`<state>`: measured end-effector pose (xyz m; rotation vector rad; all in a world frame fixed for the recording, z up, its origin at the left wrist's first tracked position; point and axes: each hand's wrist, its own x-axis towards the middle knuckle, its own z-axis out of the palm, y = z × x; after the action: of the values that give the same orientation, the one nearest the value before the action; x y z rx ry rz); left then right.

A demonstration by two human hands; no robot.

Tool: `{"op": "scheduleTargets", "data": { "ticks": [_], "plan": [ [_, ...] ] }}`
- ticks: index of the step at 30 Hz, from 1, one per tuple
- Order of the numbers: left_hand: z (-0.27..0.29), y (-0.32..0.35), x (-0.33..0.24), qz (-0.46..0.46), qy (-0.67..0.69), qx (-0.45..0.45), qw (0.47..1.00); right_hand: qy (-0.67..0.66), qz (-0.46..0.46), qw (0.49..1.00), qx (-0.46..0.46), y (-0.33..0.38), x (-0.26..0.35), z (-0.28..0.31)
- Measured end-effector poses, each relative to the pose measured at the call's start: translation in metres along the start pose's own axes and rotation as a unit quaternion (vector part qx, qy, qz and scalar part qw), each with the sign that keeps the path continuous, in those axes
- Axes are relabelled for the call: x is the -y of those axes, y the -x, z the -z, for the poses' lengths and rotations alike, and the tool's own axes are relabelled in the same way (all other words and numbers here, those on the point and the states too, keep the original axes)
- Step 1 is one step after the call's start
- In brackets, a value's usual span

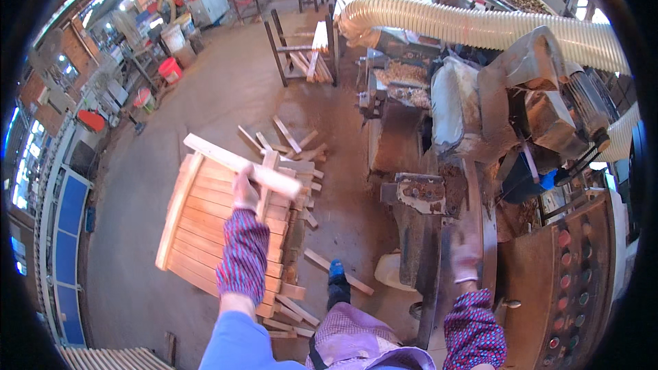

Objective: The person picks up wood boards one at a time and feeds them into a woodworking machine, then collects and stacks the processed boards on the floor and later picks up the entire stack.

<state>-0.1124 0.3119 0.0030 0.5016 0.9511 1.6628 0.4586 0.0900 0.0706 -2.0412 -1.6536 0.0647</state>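
Note:
My left hand [245,190] is closed on a pale wooden strip [214,155], whose right end is smeared by motion. Below that hand lies a stack of wooden slats [226,223], laid side by side, with a crosspiece along the left side. My right hand [466,260], in a light glove, is blurred beside the long metal rail [488,233] of a woodworking machine [439,130]. Its fingers are too smeared to read, and I make out nothing in them.
Loose wooden offcuts [288,138] lie on the floor around the stack. A ribbed hose [480,24] arches over the machine. To the right stands a control panel [572,281] with several buttons. A black metal frame [284,51] holding wood strips is farther ahead; a red bucket [170,70] stands left.

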Motion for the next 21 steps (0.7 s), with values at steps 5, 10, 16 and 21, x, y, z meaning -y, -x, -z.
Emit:
{"op": "scheduleTargets", "data": {
  "ticks": [5, 10, 16, 21],
  "plan": [
    [-0.108, 0.218, -0.02, 0.076, 0.013, 0.067, 0.995, -0.412, 0.009, 0.897, 0.16, 0.056, 0.144, 0.02],
    [-0.142, 0.371, 0.039, 0.127, -0.145, 0.153, 0.969, -0.247, 0.157, 0.925, 0.243, 0.151, 0.174, 0.062],
    [-0.059, 0.305, 0.0, -0.176, -0.721, 0.144, 0.654, -0.154, -0.072, 0.983, 0.072, 0.297, 0.069, 0.123],
    [0.064, 0.236, -0.033, 0.04, -0.868, -0.05, 0.492, 0.103, -0.061, 0.991, 0.066, 0.37, -0.004, 0.094]
  ]
}}
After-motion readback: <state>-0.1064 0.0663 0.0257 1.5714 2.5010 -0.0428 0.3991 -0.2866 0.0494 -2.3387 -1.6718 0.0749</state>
